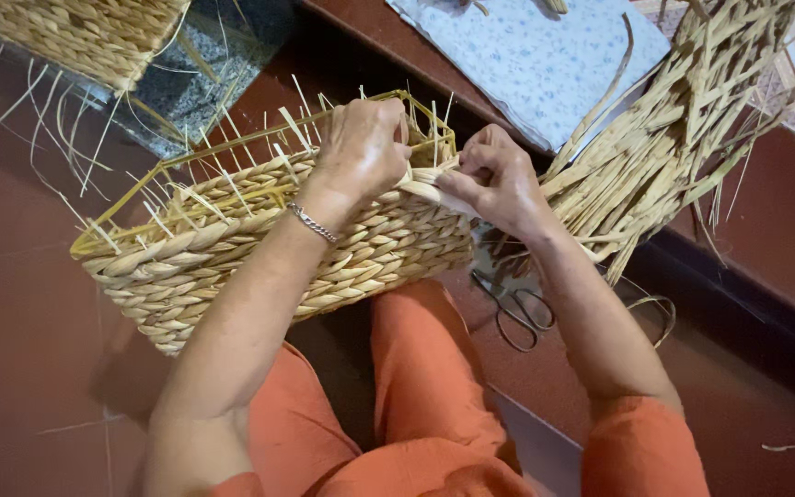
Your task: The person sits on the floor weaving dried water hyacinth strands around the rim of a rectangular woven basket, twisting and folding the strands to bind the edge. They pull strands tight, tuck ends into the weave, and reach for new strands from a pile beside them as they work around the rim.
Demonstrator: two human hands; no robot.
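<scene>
A rectangular woven straw basket (232, 253) with a yellow wire rim lies on my lap, loose strand ends sticking up along its top. My left hand (361, 147) grips the basket's upper right corner from above; a thin chain bracelet is on that wrist. My right hand (494, 179) pinches a flat pale straw strand (434, 189) at the same corner, right next to the left hand's fingers. Both hands touch the basket rim.
A bundle of loose dried straw (674, 138) leans on a step at the right. Black scissors (512, 308) lie on the reddish floor below my right forearm. Another woven basket (75, 37) sits at top left; a pale blue patterned cloth (526, 55) lies at the top.
</scene>
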